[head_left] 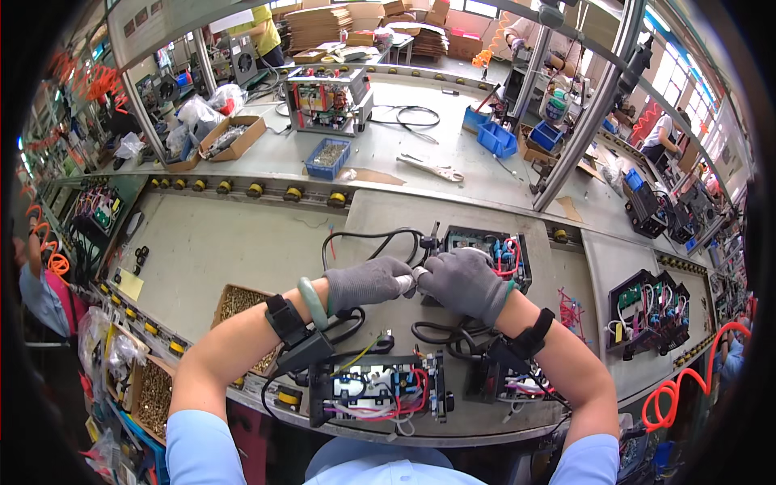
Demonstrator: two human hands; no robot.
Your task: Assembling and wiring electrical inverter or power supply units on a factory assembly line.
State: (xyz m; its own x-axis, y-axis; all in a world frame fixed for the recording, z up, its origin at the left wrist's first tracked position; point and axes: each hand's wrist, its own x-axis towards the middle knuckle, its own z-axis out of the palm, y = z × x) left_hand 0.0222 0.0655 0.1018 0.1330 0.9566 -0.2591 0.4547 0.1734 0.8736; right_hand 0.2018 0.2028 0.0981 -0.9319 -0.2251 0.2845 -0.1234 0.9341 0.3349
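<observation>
Both hands wear grey gloves with pale fingertips and meet at the left end of an open black electronic unit, its board and red wires showing. My left hand is closed in a pinch, pointing right. Facing it, my right hand is closed too and covers the unit's near left corner. What the fingertips hold is too small and hidden to make out. A black cable loops from beside the unit down toward the fingers. Nearer me lie a second open unit with white parts and red wires, and a third partly under my right forearm.
Cardboard boxes of small metal parts stand left of my left forearm. Red wire pieces lie to the right, before another open unit. Beyond the roller rail sit a blue bin, pliers and a metal-framed machine.
</observation>
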